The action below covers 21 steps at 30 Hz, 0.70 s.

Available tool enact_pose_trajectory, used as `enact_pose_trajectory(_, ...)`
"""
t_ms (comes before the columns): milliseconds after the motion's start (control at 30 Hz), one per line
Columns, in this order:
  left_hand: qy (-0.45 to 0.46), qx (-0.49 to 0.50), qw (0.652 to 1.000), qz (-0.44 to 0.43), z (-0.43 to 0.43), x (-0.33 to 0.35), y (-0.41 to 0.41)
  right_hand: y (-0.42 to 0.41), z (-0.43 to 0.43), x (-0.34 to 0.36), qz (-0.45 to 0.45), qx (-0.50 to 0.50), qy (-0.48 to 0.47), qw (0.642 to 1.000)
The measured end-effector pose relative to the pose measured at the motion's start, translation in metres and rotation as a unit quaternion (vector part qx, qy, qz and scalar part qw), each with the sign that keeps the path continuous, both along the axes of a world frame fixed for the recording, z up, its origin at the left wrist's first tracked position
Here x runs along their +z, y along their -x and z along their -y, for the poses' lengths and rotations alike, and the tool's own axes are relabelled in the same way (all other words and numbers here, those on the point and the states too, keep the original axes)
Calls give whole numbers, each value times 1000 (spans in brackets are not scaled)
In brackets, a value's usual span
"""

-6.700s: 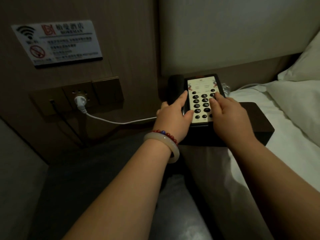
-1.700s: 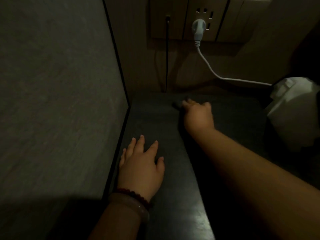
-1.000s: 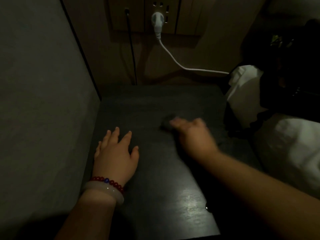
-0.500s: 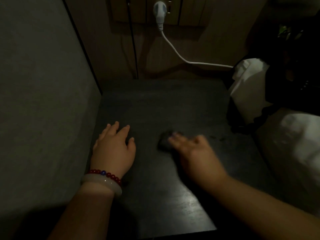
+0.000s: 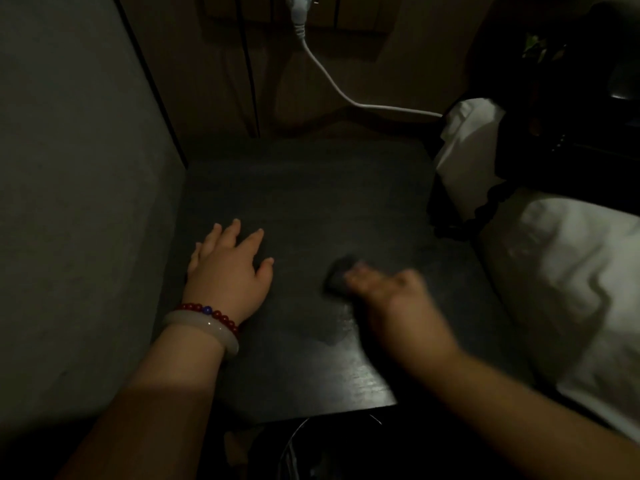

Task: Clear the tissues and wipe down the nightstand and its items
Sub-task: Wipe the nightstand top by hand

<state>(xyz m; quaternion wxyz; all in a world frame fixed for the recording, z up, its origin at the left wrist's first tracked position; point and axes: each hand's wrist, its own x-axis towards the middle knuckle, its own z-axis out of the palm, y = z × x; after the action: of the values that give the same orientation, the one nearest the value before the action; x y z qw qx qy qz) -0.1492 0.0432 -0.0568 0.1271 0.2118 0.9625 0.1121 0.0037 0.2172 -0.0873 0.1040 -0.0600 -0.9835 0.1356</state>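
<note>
wiping looks like the step in hand; head view only, & it's dim. left grip (image 5: 230,271) lies palm down on the counter (image 5: 311,188), fingers spread & straight, holding nothing. it's prob a prop so the body can lean in w/o slipping, parked near the left wall panel (image 5: 69,168) where it's out of the wiping lane. a bead bracelet (image 5: 207,311) & pale bangle (image 5: 207,332) sit on that wrist. right grip (image 5: 391,296) is smeared by motion blur. its fingers look stretched flat over a small dark cloth (image 5: 337,273), pressing it onto the counter rather than curling round it, tho the blur hides the thumb. flat pressure makes sense: more cloth on the wood per pass. cloth sits mid-counter, a bit toward the front edge, apart from left grip. there's a faint sheen near the front edge, maybe damp, can't tell. a white cable (image 5: 332,84) runs from the plug (image 5: 299,12) on the back wall off to the right, above the rear of the counter, so it's not touching the cloth. a white crumpled wad (image 5: 467,140) sits at the counter's right rear edge. could be tissue or bedding, can't tell; if tissue, that part isn't done. bed linen (image 5: 571,289) butts against the right side. judgement: the back strip & right edge are prob left to wipe; the risk is dragging the cloth into the wad or cable.
</note>
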Motion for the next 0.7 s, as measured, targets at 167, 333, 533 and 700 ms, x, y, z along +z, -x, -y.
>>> enact_pose_trajectory(167,14,-1,1000,13,0,4,-1,-7,-60,12,18,-259,-37,965)
enact_pose_trajectory(333,20,8,1000,10,-4,5,-2,-39,65,2,50,35,-11,998)
enact_pose_trajectory(533,7,-5,1000,17,3,3,0,-58,-16,12,7,-127,26,992)
enact_pose_trajectory(700,5,-4,1000,11,0,4,0,-61,-22,13,27,-250,-15,968)
